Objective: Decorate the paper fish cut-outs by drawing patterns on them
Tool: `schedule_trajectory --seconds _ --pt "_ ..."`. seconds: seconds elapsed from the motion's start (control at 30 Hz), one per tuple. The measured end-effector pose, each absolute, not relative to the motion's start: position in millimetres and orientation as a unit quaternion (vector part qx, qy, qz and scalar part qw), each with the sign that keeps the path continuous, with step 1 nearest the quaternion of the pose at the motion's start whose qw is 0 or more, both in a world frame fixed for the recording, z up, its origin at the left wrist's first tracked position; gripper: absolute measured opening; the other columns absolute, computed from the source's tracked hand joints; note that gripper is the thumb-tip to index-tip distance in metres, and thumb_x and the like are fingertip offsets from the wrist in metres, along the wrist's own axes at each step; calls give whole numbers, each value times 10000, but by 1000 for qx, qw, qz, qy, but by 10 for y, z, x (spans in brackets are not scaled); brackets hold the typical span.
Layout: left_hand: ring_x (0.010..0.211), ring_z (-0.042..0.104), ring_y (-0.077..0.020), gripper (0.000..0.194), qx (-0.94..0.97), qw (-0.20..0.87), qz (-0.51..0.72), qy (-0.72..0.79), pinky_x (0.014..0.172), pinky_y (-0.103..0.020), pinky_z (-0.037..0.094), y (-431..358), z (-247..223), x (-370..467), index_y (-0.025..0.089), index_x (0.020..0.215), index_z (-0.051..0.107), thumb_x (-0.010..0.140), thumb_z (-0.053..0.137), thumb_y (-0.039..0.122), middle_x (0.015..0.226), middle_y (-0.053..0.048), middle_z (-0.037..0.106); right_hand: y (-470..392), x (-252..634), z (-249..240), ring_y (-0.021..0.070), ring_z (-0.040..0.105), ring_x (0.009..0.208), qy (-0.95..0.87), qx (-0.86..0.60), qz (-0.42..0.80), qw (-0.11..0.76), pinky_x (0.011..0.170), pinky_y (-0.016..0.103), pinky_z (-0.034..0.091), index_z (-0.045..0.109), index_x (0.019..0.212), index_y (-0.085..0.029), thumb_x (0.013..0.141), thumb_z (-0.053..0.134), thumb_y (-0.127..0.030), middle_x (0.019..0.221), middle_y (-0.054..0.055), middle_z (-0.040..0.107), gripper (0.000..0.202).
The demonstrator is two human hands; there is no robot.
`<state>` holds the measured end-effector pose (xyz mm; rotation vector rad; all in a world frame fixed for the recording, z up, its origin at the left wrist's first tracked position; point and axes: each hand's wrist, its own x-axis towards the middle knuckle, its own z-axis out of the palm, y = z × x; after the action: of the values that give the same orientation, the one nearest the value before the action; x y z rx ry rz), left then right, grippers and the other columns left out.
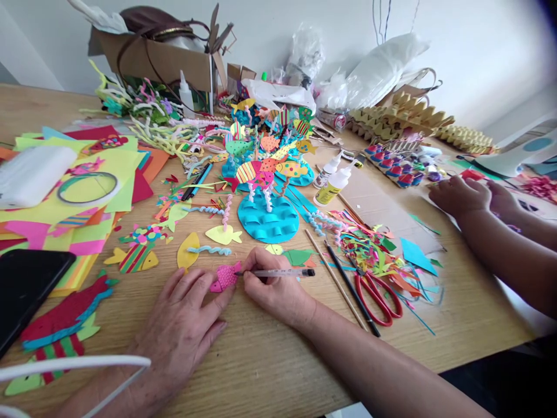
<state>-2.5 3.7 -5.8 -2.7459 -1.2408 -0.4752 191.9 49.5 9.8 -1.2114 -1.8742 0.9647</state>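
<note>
A small pink paper fish [225, 277] with drawn scales lies flat on the wooden table. The fingers of my left hand [183, 316] are stretched out, and their tips press on the fish's near edge. My right hand [274, 293] is closed around a clear-barrelled pen [285, 272], its tip at the tail of the fish. Just beyond are a yellow fish [223, 234] and a yellow-orange paper shape [188, 251] with a blue curled pipe cleaner [213, 251]. A striped fish [137, 257] lies to the left, a green fish [299, 257] to the right.
Red-handled scissors [379, 299], a black pencil [352, 290] and paper scraps [369, 238] lie right. Behind stand a blue base [267, 217] bearing fish and glue bottles [333, 186]. A phone [30, 290] and coloured sheets [126, 174] are left. Another person's hands [461, 194] rest far right.
</note>
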Motion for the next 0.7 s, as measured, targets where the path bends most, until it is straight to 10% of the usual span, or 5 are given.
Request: schedule_trajectory --seconds 0.7 --pt "1076 467 -307 350 -900 56 -153 -403 906 -485 408 30 -74 -16 221 1190 584 857 482 253 1132 -120 529 481 1934 121 82 417 497 -719 -466 385 342 481 191 325 477 625 -190 653 472 -117 557 -45 480 78"
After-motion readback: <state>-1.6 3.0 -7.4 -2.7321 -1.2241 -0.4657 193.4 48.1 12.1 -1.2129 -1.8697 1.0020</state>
